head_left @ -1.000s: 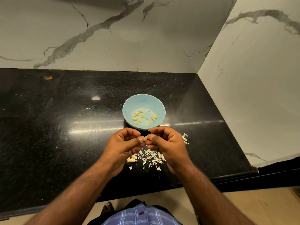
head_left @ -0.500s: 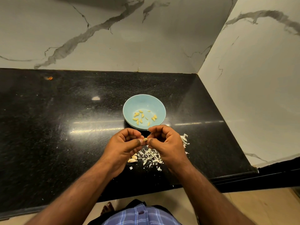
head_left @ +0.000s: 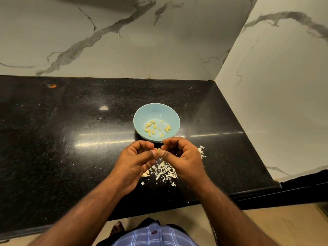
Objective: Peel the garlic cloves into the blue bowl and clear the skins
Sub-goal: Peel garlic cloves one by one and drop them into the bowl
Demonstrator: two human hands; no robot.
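Observation:
A small yellowish garlic clove (head_left: pixel 159 150) is pinched between the fingertips of my left hand (head_left: pixel 136 160) and my right hand (head_left: pixel 182 157), just in front of the blue bowl (head_left: pixel 170 112). Several peeled cloves (head_left: pixel 156 129) lie in the bowl's bottom. Under and between my hands a heap of white garlic skins (head_left: pixel 164 171) is scattered on the black counter. An unpeeled clove (head_left: pixel 145 174) lies at the heap's left edge, partly hidden by my left hand.
The black granite counter (head_left: pixel 71 139) ends at marble walls behind and to the right. More skin scraps (head_left: pixel 201 150) lie right of my right hand. The counter's front edge (head_left: pixel 248 194) runs below my wrists. A small orange speck (head_left: pixel 51 85) sits far left.
My hands have stayed in place in front of the bowl. The clove between the fingertips shows slightly more, and the right fingers have shifted a little.

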